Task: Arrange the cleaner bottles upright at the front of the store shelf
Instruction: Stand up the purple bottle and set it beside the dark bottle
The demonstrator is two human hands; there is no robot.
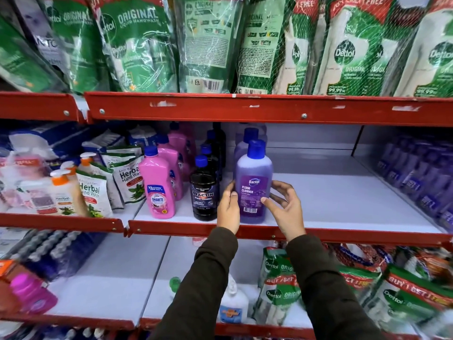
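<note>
I have the lavender Bactin floor cleaner bottle (253, 182) between my two hands at the front lip of the middle shelf (318, 212), standing upright with its label facing out. My left hand (228, 207) lies against its left side, fingers loosely curled around the edge, and my right hand (285, 204) cups the right side with the thumb on the label; both look like light steadying contact more than a firm clasp, though I cannot tell whether the far fingers actually press the plastic. Just beside it to the left stands the black Bactin floor cleaner bottle (203, 192), then the pink Shakti bottle (158, 190), each heading its own row. A second lavender bottle (247, 141) waits behind mine. I judge I am in the squaring-up step for this bottle. Next I would need to ease both hands away without tipping it, then reach back for the bottle behind and bring it forward into the bare stretch of shelf to the right.
</note>
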